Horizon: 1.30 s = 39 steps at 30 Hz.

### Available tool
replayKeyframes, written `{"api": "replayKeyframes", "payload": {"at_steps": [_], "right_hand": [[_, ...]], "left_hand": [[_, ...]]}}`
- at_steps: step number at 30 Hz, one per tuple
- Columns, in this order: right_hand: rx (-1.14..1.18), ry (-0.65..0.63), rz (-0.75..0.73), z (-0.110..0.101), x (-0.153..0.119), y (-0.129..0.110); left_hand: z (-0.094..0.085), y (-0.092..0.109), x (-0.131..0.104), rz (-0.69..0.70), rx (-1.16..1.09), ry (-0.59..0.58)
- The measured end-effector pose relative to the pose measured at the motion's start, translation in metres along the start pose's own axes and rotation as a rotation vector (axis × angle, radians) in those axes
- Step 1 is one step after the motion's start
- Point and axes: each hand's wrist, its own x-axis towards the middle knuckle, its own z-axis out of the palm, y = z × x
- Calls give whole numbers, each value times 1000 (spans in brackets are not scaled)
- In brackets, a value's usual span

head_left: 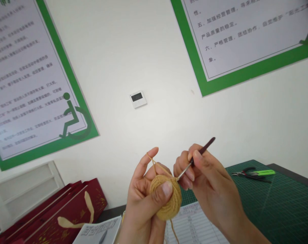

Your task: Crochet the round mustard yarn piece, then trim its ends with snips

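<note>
My left hand (149,200) is closed around a round piece of tan crochet work (170,206), its thumb pressed on the front. A strand of yarn (154,162) loops over the raised left index finger and runs down to the top edge of the piece. My right hand (207,173) grips a crochet hook (203,149) with a dark handle and metal shaft. The hook's tip meets the upper right edge of the piece; its very end is hidden in the stitches. A loose yarn tail (173,230) hangs below.
A green cutting mat (283,206) covers the table at right, with pliers (248,172) and a bright green-handled tool (264,172) on it. Printed sheets (194,220) lie beneath my hands. Dark red gift bags (75,206) stand at left beside a booklet (99,232).
</note>
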Motion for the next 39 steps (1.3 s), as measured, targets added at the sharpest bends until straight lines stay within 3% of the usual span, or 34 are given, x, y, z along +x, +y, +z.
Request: {"api": "replayKeyframes", "payload": {"at_steps": [2,4,12,21,33,39], "right_hand": [[4,-32,123,0,2,-2],[-22,-24,148,0,4,-1],[-314,61,-237,-1,3,7],[-333,79,-292,-3,4,1],[-609,-20,-445,-10,-2,-11],[-875,-209,-615,-15,-1,-20]], "left_hand": [[4,-3,-1,107,78,31],[8,-7,-2,181,142,76],[17,-12,-3,222,213,190],[21,-14,-2,276,210,220],[22,-14,-3,292,248,256],[17,-15,-1,331,296,243]]}}
